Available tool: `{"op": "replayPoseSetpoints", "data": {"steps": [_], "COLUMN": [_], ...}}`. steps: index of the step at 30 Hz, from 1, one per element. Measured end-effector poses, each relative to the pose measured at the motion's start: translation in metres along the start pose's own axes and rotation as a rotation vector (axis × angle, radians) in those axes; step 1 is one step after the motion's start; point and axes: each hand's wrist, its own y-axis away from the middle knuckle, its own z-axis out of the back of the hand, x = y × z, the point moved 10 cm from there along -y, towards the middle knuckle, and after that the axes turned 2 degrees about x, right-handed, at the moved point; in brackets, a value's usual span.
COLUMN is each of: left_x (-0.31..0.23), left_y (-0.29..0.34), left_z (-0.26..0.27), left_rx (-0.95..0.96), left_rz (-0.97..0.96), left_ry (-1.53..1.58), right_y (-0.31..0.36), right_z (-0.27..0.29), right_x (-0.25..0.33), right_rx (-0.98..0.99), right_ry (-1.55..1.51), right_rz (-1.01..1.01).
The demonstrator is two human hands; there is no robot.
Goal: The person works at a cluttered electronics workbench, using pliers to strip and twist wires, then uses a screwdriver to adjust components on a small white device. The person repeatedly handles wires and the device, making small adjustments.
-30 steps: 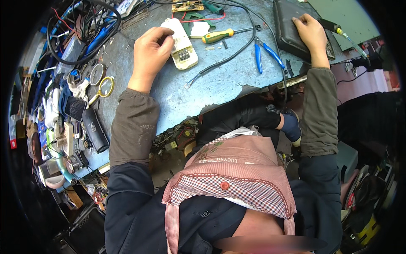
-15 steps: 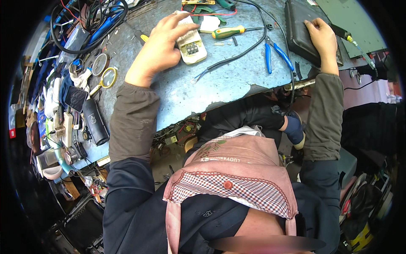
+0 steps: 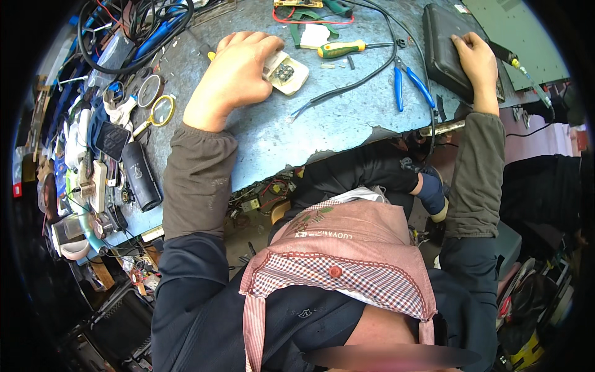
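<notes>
My left hand [image 3: 232,71] is palm down at the far left of the worn blue surface [image 3: 322,133], its fingers bent over the far end of a cream-coloured plastic box with rounded corners [image 3: 300,77]. The box lies on the surface just right of my knuckles, its near end showing a block of dark metal contacts [image 3: 284,74]; my thumb is hidden, so I cannot tell how firmly I have hold of it. My right hand [image 3: 476,59] is loosely curled, thumb and forefinger close together, resting on a flat black rectangular case with rounded edges [image 3: 441,46]; I cannot tell whether I am gripping it or only leaning there. Between my hands, a screwdriver with a yellow-and-green handle [image 3: 342,49] lies beyond the box and to its right, its shaft pointing right, near a small white block [image 3: 315,36]. A black cable [image 3: 338,91] curves across the surface, its bared wire ends near the box. Blue-handled pliers [image 3: 399,90] lie with handles spread toward me, just left of the case. Over on the left, well apart from the box, are a yellow-rimmed magnifying glass [image 3: 162,111] and a black cylinder [image 3: 141,177] lying on its side.
</notes>
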Motion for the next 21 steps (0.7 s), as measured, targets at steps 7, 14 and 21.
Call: {"op": "replayPoseSetpoints", "data": {"steps": [7,14,21], "left_x": [0.01,0.015,0.013], "left_y": [-0.006,0.0,-0.001], "left_z": [-0.014,-0.016,-0.015], "left_rx": [-0.042,-0.041,-0.068], "left_rz": [-0.044,0.0,-0.028], "left_ry": [0.122,0.106,0.103], "right_y": [0.016,0.15,0.204], "right_z": [0.032,0.039,-0.015], "right_x": [0.004,0.209,0.292], "right_rx": [-0.219,-0.087,0.159], "right_ry": [-0.066,-0.911,-0.635], "right_rz": [0.039,0.426,0.787]}}
